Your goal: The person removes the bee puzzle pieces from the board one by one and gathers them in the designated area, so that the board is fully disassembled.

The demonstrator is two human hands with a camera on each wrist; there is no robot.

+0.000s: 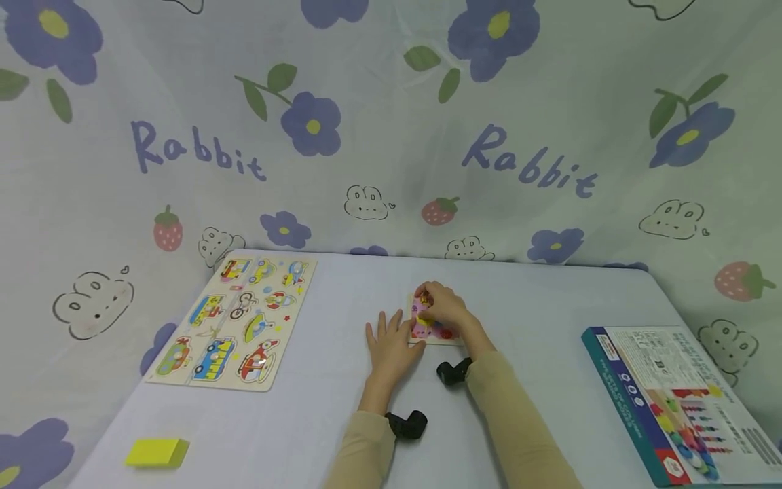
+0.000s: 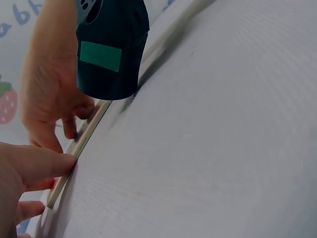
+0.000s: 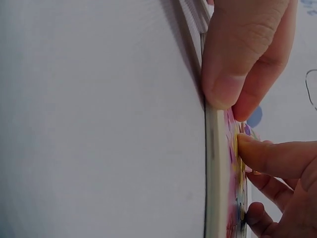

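A small wooden puzzle board (image 1: 435, 333) with a pink, brightly coloured picture lies flat on the table, partly covered by both hands. My left hand (image 1: 391, 350) has its fingers spread; its thumb presses the board's near edge (image 2: 81, 140) in the left wrist view. Over the board's far left part, my right hand (image 1: 449, 309) has its fingers curled. Thumb and forefinger there pinch a small colourful puzzle piece (image 1: 425, 297), mostly hidden by the fingers. In the right wrist view the right thumb (image 3: 252, 151) sits right at the board's printed face.
On the left lies a larger wooden puzzle board (image 1: 282, 339) with vehicle pictures. A yellow block (image 1: 155, 453) is near the front left. A flat printed box (image 1: 672, 380) lies at the right. Behind the white table (image 1: 525, 292) hangs a curtain (image 1: 391, 122) with flowers and rabbits.
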